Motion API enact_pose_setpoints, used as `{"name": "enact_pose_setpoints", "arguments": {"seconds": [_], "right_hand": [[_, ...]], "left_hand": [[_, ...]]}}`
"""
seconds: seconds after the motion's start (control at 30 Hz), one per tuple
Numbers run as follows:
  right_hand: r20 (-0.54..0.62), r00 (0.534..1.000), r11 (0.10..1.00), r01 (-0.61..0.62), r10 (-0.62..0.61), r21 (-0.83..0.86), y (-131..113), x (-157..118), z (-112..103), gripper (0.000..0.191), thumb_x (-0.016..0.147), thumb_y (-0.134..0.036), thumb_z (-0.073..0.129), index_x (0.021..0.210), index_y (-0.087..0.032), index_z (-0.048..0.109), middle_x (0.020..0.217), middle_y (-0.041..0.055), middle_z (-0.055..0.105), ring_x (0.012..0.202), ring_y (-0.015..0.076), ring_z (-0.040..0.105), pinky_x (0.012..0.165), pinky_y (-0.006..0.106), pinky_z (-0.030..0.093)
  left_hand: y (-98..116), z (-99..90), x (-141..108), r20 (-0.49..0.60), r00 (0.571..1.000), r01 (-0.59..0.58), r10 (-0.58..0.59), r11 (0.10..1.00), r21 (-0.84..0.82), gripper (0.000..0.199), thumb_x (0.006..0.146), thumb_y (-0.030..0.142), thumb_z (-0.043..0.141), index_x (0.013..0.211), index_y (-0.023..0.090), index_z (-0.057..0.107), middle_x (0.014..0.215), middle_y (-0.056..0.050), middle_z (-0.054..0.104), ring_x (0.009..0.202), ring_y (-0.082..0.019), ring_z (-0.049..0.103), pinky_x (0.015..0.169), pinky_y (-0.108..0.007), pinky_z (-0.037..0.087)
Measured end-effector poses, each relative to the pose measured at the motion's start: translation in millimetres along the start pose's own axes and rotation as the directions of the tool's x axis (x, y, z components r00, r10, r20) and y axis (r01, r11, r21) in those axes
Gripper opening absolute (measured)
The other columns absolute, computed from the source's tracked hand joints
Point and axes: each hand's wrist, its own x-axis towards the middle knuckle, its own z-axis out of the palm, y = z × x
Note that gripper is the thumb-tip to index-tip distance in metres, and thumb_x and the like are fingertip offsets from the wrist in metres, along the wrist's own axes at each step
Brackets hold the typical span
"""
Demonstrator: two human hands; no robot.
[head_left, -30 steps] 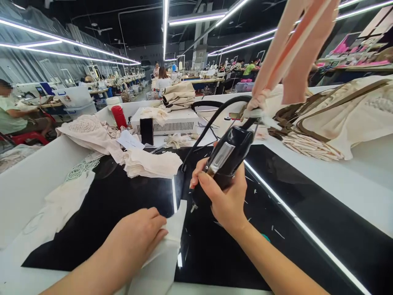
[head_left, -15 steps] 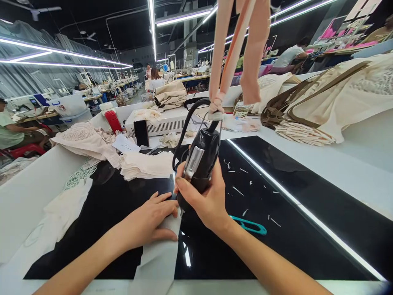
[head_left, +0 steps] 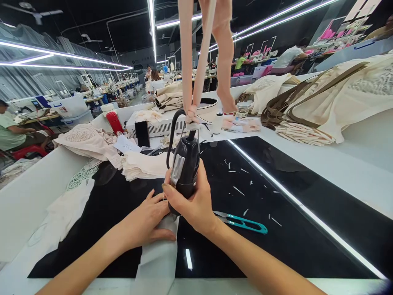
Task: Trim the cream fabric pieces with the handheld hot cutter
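Observation:
My right hand (head_left: 196, 200) is wrapped round a black handheld power tool (head_left: 186, 166), which stands nearly upright and hangs from pink fabric strips (head_left: 192, 82) tied at its top. The tool's lower end is over the edge of a pale fabric strip (head_left: 159, 254) on the black board (head_left: 233, 250). My left hand (head_left: 147, 221) lies on that fabric, fingers spread, its fingertips close beside the tool's base. Part of the fabric is hidden under my left hand. Teal-handled snips (head_left: 247, 224) lie right of my right hand.
White scraps are scattered on the board's right half. Pale fabric pieces (head_left: 144, 164) lie behind my left hand, and more fabric (head_left: 67, 209) lies at the left. Behind stand a red bottle (head_left: 114, 122) and a glass jar (head_left: 243, 109). Bundled fabric (head_left: 307, 133) sits at the right.
My right hand and the tool have moved left, closer to my left hand, and the hanging strips have swung left. The blades of the snips now show. My left hand has barely moved.

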Motion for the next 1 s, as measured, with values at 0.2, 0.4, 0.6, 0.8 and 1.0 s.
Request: {"name": "enact_pose_setpoints", "arguments": {"seconds": [0.2, 0.4, 0.6, 0.8, 1.0], "right_hand": [[-0.036, 0.999, 1.000, -0.012, 0.012, 0.002, -2, 4, -8, 0.034, 0.077, -0.025, 0.075, 0.100, -0.028, 0.050, 0.079, -0.0044, 0.059, 0.063, 0.0149, 0.057, 0.054, 0.030, 0.052], [-0.058, 0.998, 1.000, -0.027, 0.026, -0.008, 0, 7, -14, 0.033, 0.079, -0.024, 0.074, 0.101, -0.028, 0.049, 0.080, -0.0051, 0.058, 0.061, 0.0134, 0.056, 0.052, 0.028, 0.051], [-0.053, 0.998, 0.999, -0.016, 0.014, -0.032, 0, 7, -13, 0.030, 0.080, -0.024, 0.071, 0.100, -0.028, 0.048, 0.079, -0.0047, 0.057, 0.061, 0.0139, 0.055, 0.052, 0.029, 0.050], [-0.060, 0.997, 0.999, -0.048, 0.047, -0.017, -4, 4, -14, 0.031, 0.080, -0.028, 0.072, 0.104, -0.028, 0.051, 0.084, -0.0029, 0.058, 0.063, 0.0137, 0.055, 0.053, 0.029, 0.052], [-0.030, 0.998, 0.998, -0.059, 0.058, -0.010, -1, -5, -14, 0.036, 0.078, -0.033, 0.075, 0.106, -0.028, 0.053, 0.086, -0.0016, 0.058, 0.067, 0.0159, 0.058, 0.056, 0.033, 0.055]], "left_hand": [[-3, 2.5, 1, 0.035, 0.999, 0.034, -0.033, 0.999, -0.024, 0.036, 0.086, 0.032, 0.083, 0.112, 0.022, 0.061, 0.130, -0.008, 0.067, 0.146, -0.035, 0.044, 0.120, -0.074, 0.023], [-1, 1.2, 3, 0.072, 0.995, 0.067, -0.067, 0.998, -0.001, 0.037, 0.084, 0.034, 0.085, 0.107, 0.022, 0.059, 0.134, -0.007, 0.064, 0.140, -0.035, 0.052, 0.118, -0.076, 0.023], [0, -0.3, 4, 0.083, 0.993, 0.081, -0.078, 0.996, -0.025, 0.037, 0.085, 0.035, 0.084, 0.108, 0.023, 0.058, 0.134, -0.006, 0.064, 0.141, -0.034, 0.050, 0.121, -0.074, 0.020], [-3, 1.2, 5, 0.101, 0.991, 0.091, -0.087, 0.995, -0.036, 0.037, 0.085, 0.038, 0.084, 0.109, 0.023, 0.060, 0.134, -0.006, 0.065, 0.147, -0.036, 0.043, 0.122, -0.073, 0.018], [-7, 3.0, 4, 0.082, 0.996, 0.029, -0.026, 0.999, -0.038, 0.039, 0.087, 0.037, 0.083, 0.116, 0.023, 0.062, 0.144, -0.009, 0.060, 0.152, -0.036, 0.035, 0.124, -0.071, 0.015]]}}
